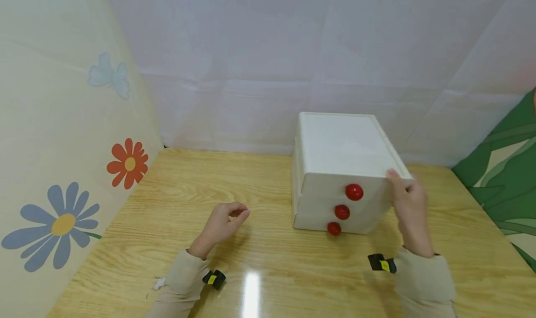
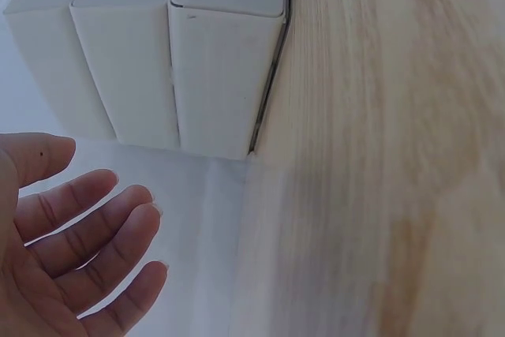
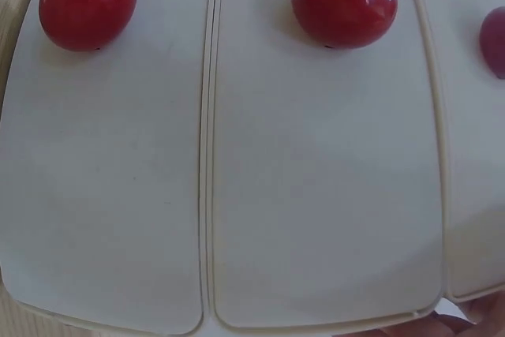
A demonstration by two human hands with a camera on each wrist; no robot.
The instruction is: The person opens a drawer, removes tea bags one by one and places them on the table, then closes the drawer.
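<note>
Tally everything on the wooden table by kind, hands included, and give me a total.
White wooden three-drawer cabinet: 1
Round glossy red drawer knobs: 3
Hands: 2, the left hand holding nothing and the right hand gripping the cabinet's front right corner
Total: 6

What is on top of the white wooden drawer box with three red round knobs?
The top of the white wooden drawer box is bare. The right hand grips its front right corner. All three drawers are shut, so their contents stay hidden.
</note>
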